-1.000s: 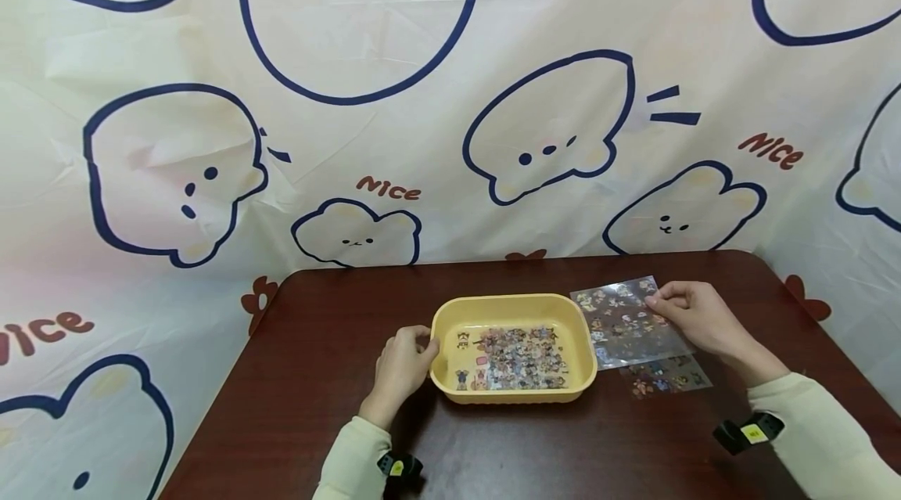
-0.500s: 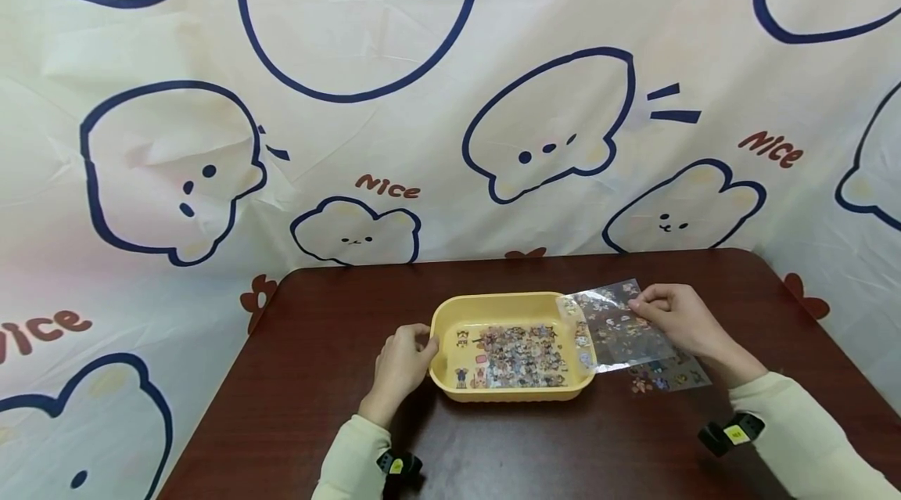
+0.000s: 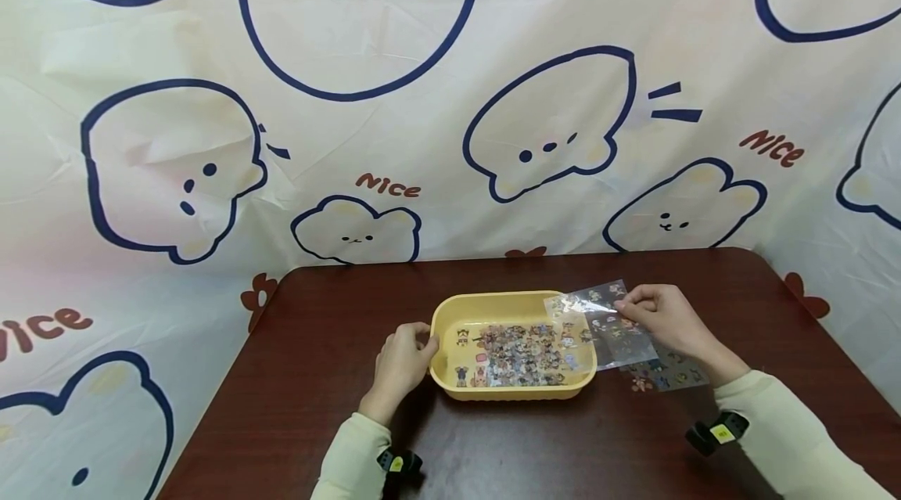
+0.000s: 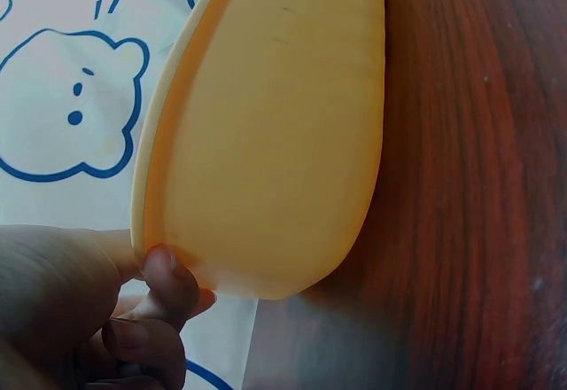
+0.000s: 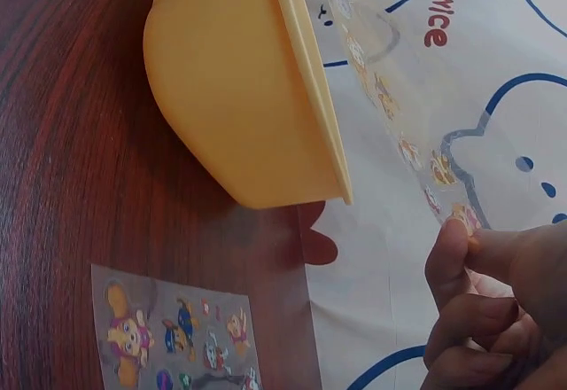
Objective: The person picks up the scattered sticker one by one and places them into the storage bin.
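A yellow plastic basin [image 3: 450, 393] stands on the table with a layer of transparent sticker sheets [image 3: 524, 355] covered in small cartoon figures in it. My left hand [image 3: 403, 363] pinches the basin's left rim between thumb and fingers; the left wrist view shows the thumb at the rim [image 4: 146, 186]. Between thumb and forefinger, my right hand [image 3: 665, 320] pinches a clear sticker sheet [image 3: 619, 339] by its edge. That sheet hangs over the basin's right rim, partly overlapping the inside. In the right wrist view it is raised above the rim [image 5: 314, 80].
Another clear sticker sheet [image 3: 679, 373] lies on the dark wood table [image 3: 528, 453], right of the basin and partly beneath the held one in the head view. A white cloth [image 3: 380, 140] with blue cartoon outlines hangs behind the table.
My right hand has moved left, carrying the held sticker sheet from beside the basin to over its right part. My left hand stays on the basin's rim.
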Action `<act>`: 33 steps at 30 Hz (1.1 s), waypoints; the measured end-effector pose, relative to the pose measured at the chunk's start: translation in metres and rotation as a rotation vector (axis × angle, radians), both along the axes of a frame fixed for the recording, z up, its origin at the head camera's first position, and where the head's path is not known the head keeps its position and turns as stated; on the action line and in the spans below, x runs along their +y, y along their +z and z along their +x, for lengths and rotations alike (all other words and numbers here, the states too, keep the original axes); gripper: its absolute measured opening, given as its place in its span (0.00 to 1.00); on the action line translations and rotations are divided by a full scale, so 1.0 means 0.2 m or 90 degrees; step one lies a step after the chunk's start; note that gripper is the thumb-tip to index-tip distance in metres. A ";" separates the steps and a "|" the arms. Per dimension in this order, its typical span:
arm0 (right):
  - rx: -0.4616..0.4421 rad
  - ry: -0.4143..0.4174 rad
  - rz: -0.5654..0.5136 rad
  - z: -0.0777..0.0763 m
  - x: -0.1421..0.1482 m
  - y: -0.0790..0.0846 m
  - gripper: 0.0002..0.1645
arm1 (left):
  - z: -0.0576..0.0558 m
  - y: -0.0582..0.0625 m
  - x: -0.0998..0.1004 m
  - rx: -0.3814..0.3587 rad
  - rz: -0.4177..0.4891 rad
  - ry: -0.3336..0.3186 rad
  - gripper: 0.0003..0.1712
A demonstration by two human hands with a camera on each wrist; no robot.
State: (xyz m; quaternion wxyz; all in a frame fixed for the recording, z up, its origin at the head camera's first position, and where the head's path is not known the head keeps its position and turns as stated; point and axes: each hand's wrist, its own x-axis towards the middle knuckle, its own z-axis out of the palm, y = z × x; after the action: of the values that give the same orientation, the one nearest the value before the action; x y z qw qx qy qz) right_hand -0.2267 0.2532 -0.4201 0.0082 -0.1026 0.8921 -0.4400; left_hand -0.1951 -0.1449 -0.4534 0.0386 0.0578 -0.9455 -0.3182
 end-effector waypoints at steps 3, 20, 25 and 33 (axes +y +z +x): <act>-0.005 0.002 -0.003 0.00 -0.02 0.00 0.14 | 0.00 0.00 0.00 -0.004 0.004 -0.002 0.18; -0.015 0.032 -0.049 -0.01 -0.14 -0.01 0.14 | 0.00 -0.01 0.00 0.001 0.003 0.010 0.17; -0.021 0.020 -0.042 -0.01 -0.17 -0.01 0.13 | 0.00 -0.01 0.00 0.002 0.004 0.007 0.17; -0.018 0.017 -0.030 -0.02 -0.21 -0.03 0.10 | -0.01 0.00 0.00 0.002 0.004 0.006 0.17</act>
State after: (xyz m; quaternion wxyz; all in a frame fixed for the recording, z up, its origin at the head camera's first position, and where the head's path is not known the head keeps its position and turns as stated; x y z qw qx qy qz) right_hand -0.2313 0.2119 -0.4263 0.0243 -0.1083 0.8796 -0.4625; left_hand -0.1965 -0.1440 -0.4543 0.0414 0.0621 -0.9441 -0.3210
